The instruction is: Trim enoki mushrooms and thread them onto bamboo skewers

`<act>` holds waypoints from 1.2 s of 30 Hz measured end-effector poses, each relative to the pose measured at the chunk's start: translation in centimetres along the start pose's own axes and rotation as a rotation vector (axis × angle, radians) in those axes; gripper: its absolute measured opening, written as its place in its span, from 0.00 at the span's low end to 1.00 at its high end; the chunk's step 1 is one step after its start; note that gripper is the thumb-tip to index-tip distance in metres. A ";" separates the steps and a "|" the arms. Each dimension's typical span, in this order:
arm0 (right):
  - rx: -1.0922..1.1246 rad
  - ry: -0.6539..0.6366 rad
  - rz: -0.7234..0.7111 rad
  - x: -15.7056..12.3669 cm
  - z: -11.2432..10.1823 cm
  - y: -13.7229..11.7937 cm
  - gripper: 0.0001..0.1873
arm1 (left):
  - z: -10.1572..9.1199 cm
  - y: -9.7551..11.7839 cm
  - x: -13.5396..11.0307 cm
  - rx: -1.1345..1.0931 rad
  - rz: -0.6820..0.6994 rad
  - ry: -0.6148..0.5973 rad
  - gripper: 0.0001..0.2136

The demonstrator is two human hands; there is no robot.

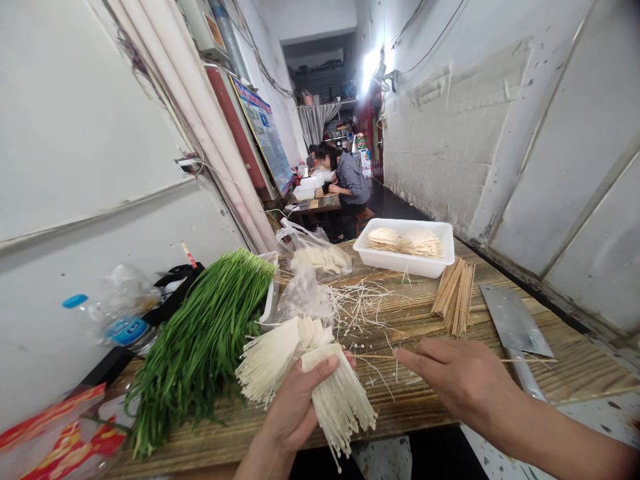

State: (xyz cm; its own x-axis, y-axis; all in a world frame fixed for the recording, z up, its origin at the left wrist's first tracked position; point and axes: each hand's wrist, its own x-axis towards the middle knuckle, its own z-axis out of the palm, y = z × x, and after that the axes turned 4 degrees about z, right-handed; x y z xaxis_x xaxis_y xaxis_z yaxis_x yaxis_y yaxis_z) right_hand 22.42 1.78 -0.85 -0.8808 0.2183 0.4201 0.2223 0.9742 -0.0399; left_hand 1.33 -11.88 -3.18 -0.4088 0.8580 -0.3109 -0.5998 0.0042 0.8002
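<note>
My left hand (pixel 294 408) is closed around an enoki mushroom bundle (pixel 345 403), whose thin stems and small caps hang down, with a pale sheet around its upper end. In my right hand (pixel 457 373) is a thin bamboo skewer (pixel 376 357); it points left, its tip close to the bundle. Whether the tip has gone in is hidden by my left fingers. Behind my left hand lies a larger pile of enoki mushrooms (pixel 265 360), pale folded sheets (pixel 313 331) beside it. Loose enoki stems (pixel 357 300) are scattered across the wooden table (pixel 400 313).
Green chives (pixel 205 333) lie at left, near a plastic bottle (pixel 127 330). A white tub (pixel 410 263) of skewered pieces, a bundle of skewers (pixel 454 297) and a cleaver (pixel 515 320) are to the right. A person in a striped shirt (pixel 351 179) sits farther back.
</note>
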 end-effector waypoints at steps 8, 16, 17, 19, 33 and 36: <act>0.002 0.007 -0.011 0.0 -0.3 0.0 0.18 | 0.0 -0.3 0.2 0.035 0.034 -0.007 0.12; -0.041 0.080 -0.034 -0.2 -1.0 -0.5 0.16 | 0.0 -0.2 0.3 0.058 0.027 0.017 0.13; -0.044 0.073 -0.031 -0.2 -1.0 -0.6 0.16 | 0.0 -0.2 0.3 0.065 0.026 0.016 0.13; -0.042 0.066 -0.026 -0.1 -0.9 -0.6 0.16 | 0.1 -0.2 0.3 0.075 0.030 0.012 0.13; -0.024 0.051 -0.019 -0.1 -1.1 -0.5 0.19 | 0.1 -0.3 0.3 0.090 0.035 0.023 0.14; -0.039 0.040 -0.017 0.0 -1.2 -0.5 0.19 | 0.2 -0.2 0.3 0.090 0.031 0.025 0.14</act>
State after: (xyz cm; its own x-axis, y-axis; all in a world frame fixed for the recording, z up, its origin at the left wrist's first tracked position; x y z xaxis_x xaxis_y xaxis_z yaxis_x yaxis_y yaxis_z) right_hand 22.81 1.22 0.29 -0.8671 0.1988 0.4567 0.2247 0.9744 0.0024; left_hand 1.48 -11.50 -3.31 -0.4443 0.8452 -0.2971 -0.5229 0.0247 0.8521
